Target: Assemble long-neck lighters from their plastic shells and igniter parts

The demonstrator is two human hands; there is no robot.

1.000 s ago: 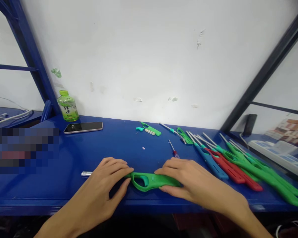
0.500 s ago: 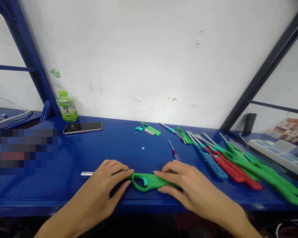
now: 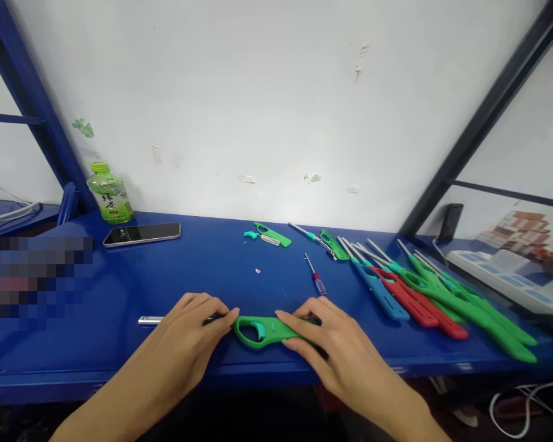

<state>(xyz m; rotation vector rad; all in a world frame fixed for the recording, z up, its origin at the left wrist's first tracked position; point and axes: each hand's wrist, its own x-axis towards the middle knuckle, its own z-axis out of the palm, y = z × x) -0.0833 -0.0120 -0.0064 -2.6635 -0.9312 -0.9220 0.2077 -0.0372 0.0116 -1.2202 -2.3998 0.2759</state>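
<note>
Head view: green long-neck lighter (image 3: 265,329) lies flat near the front edge of the blue desk (image 3: 120,288), silver nozzle tip poking out to the left. Bright green plastic body, oval trigger loop with a teal trigger inside. Left hand (image 3: 191,334) curled over the neck, fingertips pinching it. Right hand (image 3: 329,344) pressed on the handle end, thumb and fingers gripping it.
</note>
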